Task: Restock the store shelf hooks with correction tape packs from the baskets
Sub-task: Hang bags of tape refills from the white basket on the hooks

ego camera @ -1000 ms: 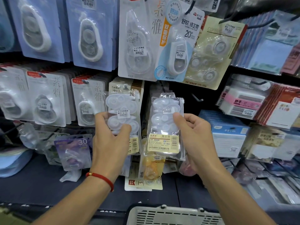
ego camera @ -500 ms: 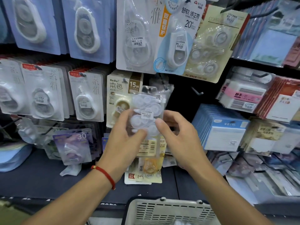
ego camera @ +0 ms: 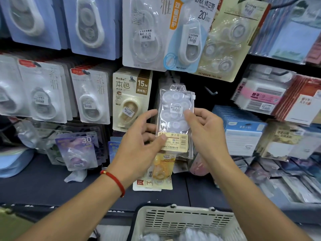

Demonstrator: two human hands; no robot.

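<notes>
Hooks along the left of the shelf wall were already hung thick with carded correction tapes [ego camera: 90,100], and the tan 15M card [ego camera: 130,100] beside them looked well stocked too. Just right of that card, the left hand [ego camera: 139,145] pinched the lower left edge of a clear correction tape pack [ego camera: 175,119], thumb on its yellow label and fingers behind. The right hand [ego camera: 206,131] pinched the same pack from its right edge, thumb pressed near the price sticker. The pack stood upright, its top raised toward the dark gap in the display; whether it was already threaded onto a hook there could not be told. Further right a bare hook [ego camera: 211,91] stuck out, still to be filled by my reckoning. At the bottom edge, the white basket [ego camera: 182,221] held more pale packs, so the restocking seemed midway, with several packs left to hang.
</notes>
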